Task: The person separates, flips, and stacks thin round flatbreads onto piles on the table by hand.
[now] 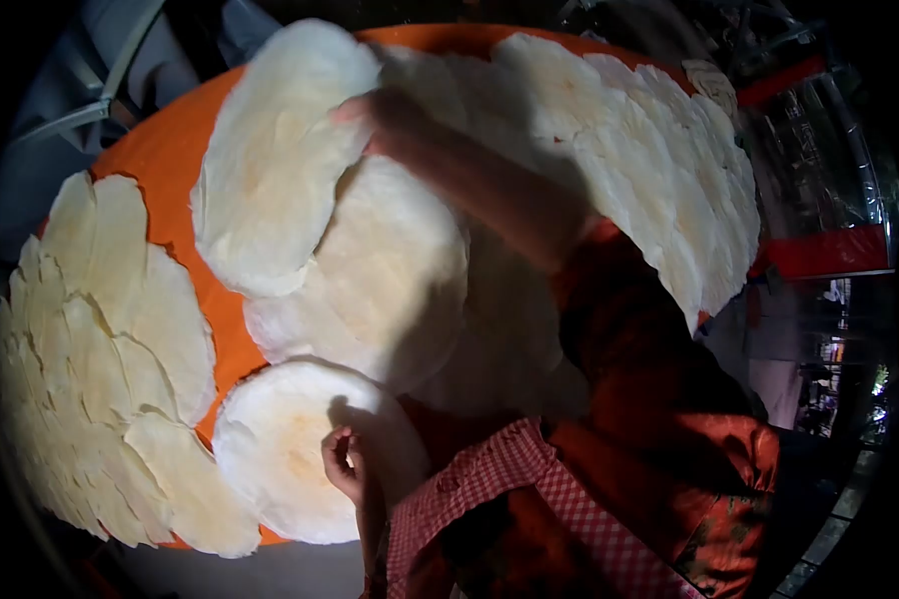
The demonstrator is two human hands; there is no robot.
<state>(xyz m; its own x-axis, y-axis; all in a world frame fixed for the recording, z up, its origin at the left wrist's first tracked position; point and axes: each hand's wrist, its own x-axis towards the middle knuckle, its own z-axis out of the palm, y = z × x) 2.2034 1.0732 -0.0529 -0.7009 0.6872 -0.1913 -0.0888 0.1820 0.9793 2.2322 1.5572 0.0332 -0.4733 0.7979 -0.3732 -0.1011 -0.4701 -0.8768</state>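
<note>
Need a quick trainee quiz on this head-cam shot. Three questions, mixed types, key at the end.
1. Multiple choice: which hand touches the edge of the large, thin, off-white oval sheet at the top of the view?
a) left
b) right
c) neither

2. True or false: the surface showing between the pale sheets is blue.

3. Short answer: in this view, what lies directly behind the curled left hand?

Key:
1. b, the right hand.
2. False; it is an orange surface.
3. A thin, round white sheet with a tan-tinted middle.
</note>
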